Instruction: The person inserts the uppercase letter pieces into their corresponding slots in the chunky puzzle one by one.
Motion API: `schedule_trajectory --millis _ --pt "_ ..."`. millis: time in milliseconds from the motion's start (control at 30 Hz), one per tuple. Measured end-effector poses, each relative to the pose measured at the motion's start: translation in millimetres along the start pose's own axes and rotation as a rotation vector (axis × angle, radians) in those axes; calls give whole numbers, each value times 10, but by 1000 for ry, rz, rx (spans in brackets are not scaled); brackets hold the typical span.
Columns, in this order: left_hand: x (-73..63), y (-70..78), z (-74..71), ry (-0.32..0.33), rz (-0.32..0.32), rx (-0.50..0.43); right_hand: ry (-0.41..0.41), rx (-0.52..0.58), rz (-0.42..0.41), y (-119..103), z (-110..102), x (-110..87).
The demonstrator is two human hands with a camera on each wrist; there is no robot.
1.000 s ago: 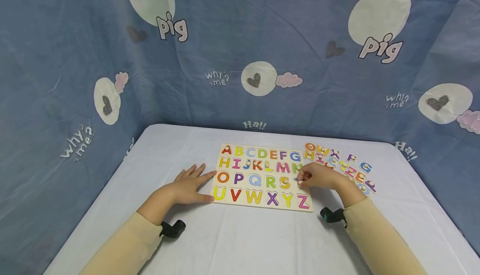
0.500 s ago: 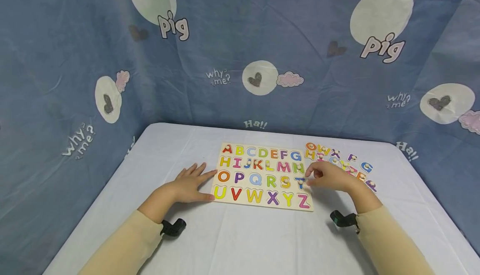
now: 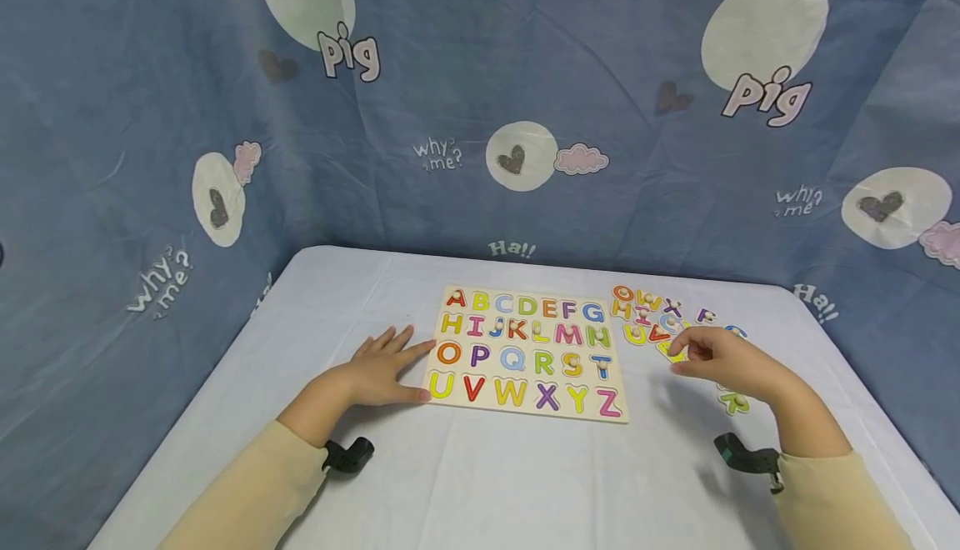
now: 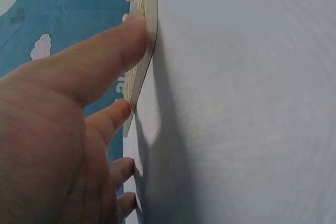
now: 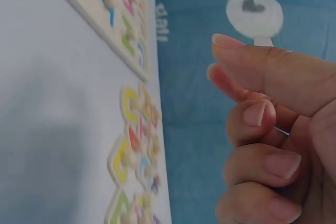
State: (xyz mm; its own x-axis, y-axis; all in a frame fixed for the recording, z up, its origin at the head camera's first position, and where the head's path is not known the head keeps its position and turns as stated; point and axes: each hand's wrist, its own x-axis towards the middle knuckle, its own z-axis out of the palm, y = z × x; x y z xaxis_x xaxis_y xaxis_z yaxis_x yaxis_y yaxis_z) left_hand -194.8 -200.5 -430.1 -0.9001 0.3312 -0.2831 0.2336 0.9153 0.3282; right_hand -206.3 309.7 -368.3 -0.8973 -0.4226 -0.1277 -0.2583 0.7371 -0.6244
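A wooden alphabet puzzle board (image 3: 489,371) lies on the table; the blue letter T piece (image 3: 602,367) with its knob sits in the third row. My left hand (image 3: 377,369) is spread flat, thumb and index finger touching the board's left edge; in the left wrist view the thumb (image 4: 113,45) rests against that edge. My right hand (image 3: 731,360) hovers right of the board over the loose letter pieces. It holds nothing; in the right wrist view the thumb and index finger are apart and the other fingers (image 5: 260,163) are loosely curled.
Loose knobbed letters lie right of the board, among them a yellow U (image 3: 635,334), an orange O (image 3: 622,292) and a green letter (image 3: 734,402). My right hand hides several of them. A printed blue cloth (image 3: 450,208) hangs behind the white table (image 3: 517,483).
My right hand has let go of the blue T piece in the board and moved right, over the loose letters. The left hand stays at the board's left edge.
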Motion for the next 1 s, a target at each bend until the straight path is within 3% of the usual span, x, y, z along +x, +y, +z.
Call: schedule_trajectory --millis 500,700,1000 --pt "-17 18 -2 3 -6 0 32 47 128 482 -104 -436" --pt "-23 18 4 2 -6 -5 42 50 209 660 -99 -504" --pt "3 -4 19 7 -14 0 28 73 253 814 -75 -521"
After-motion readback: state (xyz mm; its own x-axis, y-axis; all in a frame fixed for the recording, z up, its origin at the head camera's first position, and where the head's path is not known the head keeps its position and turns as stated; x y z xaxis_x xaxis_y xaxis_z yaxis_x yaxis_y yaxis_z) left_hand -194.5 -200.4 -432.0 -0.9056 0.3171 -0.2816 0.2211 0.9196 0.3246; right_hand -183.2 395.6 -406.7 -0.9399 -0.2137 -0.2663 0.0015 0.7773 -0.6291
